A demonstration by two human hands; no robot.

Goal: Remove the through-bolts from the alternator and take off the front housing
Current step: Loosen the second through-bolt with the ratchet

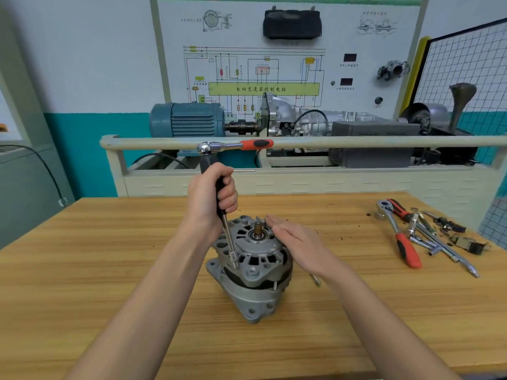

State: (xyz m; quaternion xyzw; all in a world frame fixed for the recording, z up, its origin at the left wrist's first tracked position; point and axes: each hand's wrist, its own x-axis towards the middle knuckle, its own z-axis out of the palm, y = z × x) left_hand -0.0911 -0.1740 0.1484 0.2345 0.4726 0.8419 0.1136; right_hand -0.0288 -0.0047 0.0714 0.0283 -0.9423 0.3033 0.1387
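1. While the alternator [251,266] stood on the wooden counter [109,270] with its shaft end up, the left hand [212,194] gripped the black handle of a long socket driver [219,198], fingers curled fully round it.
2. The driver's socket tip sat at a through-bolt position on the left rim of the front housing [255,242]; the bolt head itself was hidden under the socket.
3. The right hand [296,242] lay flat against the right side of the housing, fingers straight and together, holding nothing and steadying the unit.
4. The driver leaned away from vertical. Judged risk: an angled socket could ride off the bolt head and round its corners once torque was applied.
5. The alternator rested on its narrow rear end with no vise or clamp visible. Judged risk: turning force could tip or spin the unit, since only a flat palm restrained it.
6. A gap showed between the front housing and the rear section. Judged risk: uneven loosening could cock the housing and bind it on the shaft.
7. A ratchet [236,146] lay on the rail behind the counter, and loose tools [411,234] lay at the counter's right, well apart from the alternator.
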